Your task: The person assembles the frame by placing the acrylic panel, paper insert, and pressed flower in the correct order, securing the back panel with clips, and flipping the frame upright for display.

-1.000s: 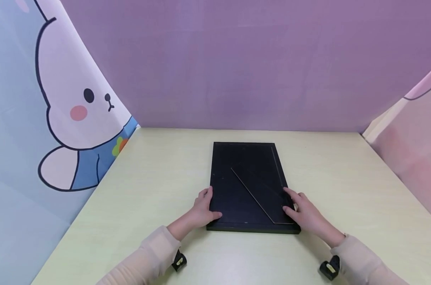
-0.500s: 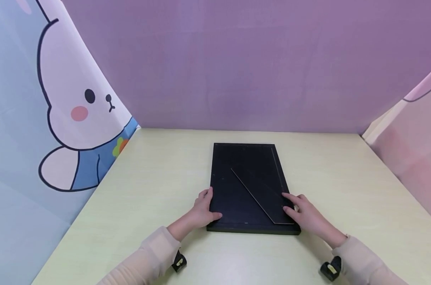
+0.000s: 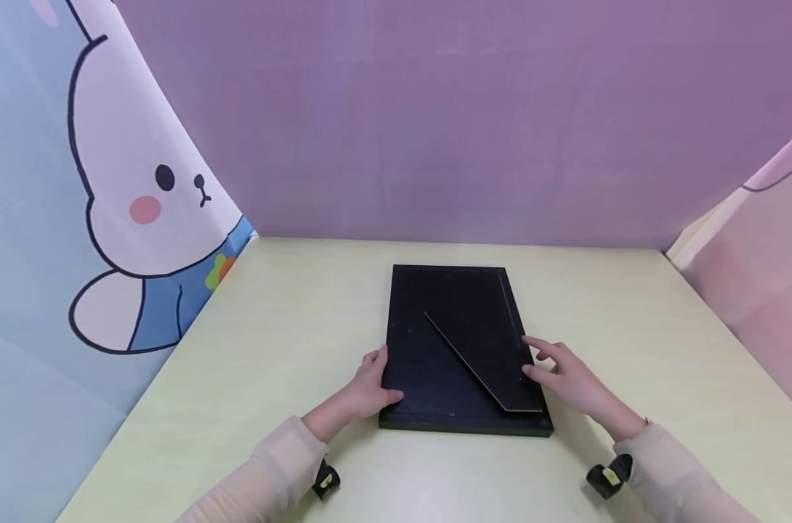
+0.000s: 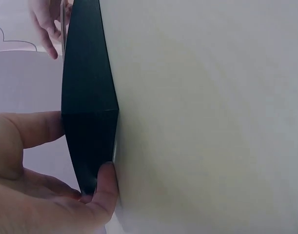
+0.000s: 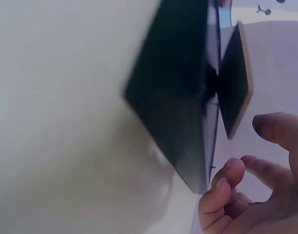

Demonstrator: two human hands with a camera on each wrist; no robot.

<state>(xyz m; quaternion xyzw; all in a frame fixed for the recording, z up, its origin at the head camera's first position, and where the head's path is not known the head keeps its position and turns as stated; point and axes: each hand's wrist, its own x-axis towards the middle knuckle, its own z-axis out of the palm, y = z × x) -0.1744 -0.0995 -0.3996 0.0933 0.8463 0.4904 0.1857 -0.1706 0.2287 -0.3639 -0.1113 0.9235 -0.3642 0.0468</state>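
Note:
A black picture frame (image 3: 415,370) lies back side up on the table, its short side towards me. On its back is a black stand flap (image 3: 500,363) with a pale cut edge, set slantwise. In the right wrist view the flap (image 5: 236,83) stands a little off the backing. My left hand (image 3: 366,388) grips the frame's left edge near the front corner, thumb on the back, fingers along the side. Beside the right edge, my right hand (image 3: 569,378) has its fingers spread and loosely bent near the flap; in its wrist view they appear clear of it.
The pale table (image 3: 291,312) runs back to a purple cloth wall (image 3: 435,131). A printed bunny panel (image 3: 147,181) stands on the left, a pink panel (image 3: 762,276) on the right. Small black cameras sit at both wrists.
My right hand has shifted slightly up and outward from the flap. The flap's near end has risen a little off the backing. The left hand keeps its grip on the frame.

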